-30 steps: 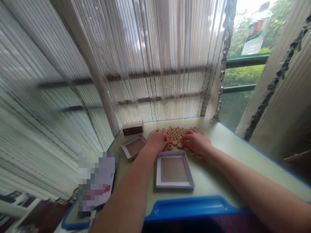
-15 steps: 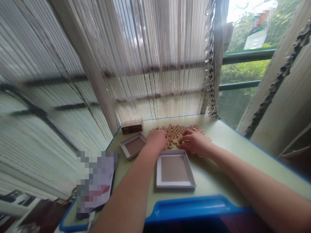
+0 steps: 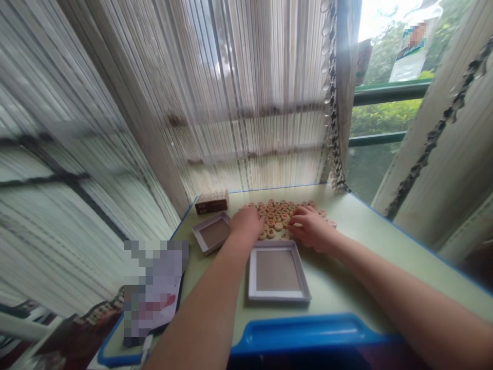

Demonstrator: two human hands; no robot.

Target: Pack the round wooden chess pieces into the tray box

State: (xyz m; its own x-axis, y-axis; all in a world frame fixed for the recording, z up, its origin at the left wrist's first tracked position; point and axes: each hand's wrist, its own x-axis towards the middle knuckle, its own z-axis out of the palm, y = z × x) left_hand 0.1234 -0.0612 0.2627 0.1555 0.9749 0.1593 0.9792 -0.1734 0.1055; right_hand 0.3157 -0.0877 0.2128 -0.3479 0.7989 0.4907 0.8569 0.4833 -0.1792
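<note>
Two bare hands rest on a spread of round wooden discs (image 3: 278,211) at the far side of a pale green surface (image 3: 346,272) edged in blue. The left hand (image 3: 248,224) lies palm down on the left edge of the discs, fingers curled. The right hand (image 3: 311,227) covers their right edge, its bent fingertips touching discs near the middle. Whether either hand actually grips a disc cannot be told from this angle. Just in front of the discs, between the two forearms, sits a shallow grey tray (image 3: 279,297) with a brown floor. A second tray (image 3: 198,239) lies tilted just left of the left hand. A small brown box (image 3: 211,202) stands behind that tray at the surface's back corner. Blurred papers (image 3: 154,288) lie at the near left. A string curtain (image 3: 231,103) hangs behind, beside a window with a green rail (image 3: 389,92).
</note>
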